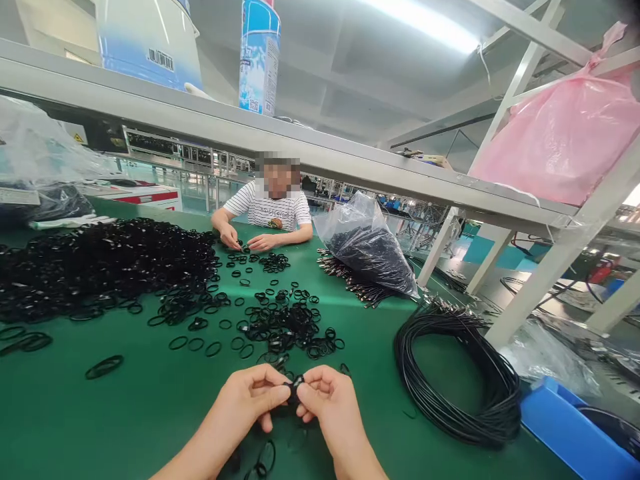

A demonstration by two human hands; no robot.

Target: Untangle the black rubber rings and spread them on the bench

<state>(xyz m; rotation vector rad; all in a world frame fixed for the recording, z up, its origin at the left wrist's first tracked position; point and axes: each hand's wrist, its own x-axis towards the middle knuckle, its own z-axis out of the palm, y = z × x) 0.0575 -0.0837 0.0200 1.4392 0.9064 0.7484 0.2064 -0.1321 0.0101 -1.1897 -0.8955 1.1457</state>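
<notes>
My left hand (253, 397) and my right hand (327, 398) meet low in the middle of the head view, both closed in a pinch. Between the fingertips they hold black rings (295, 387); how many is hidden by the fingers. Just beyond my hands lies a loose cluster of black rings (295, 323) on the green tabletop (165, 413). A few more rings (265, 459) lie below my wrists, near the table's front. Single rings (213, 349) are scattered left of the cluster.
A large heap of black rings (100, 267) covers the left. A co-worker (275, 210) handles rings across the table. Coiled black cables (455, 380), a blue bin (575, 430) and a clear bag (370, 247) are at right. A shelf beam (300, 143) crosses overhead.
</notes>
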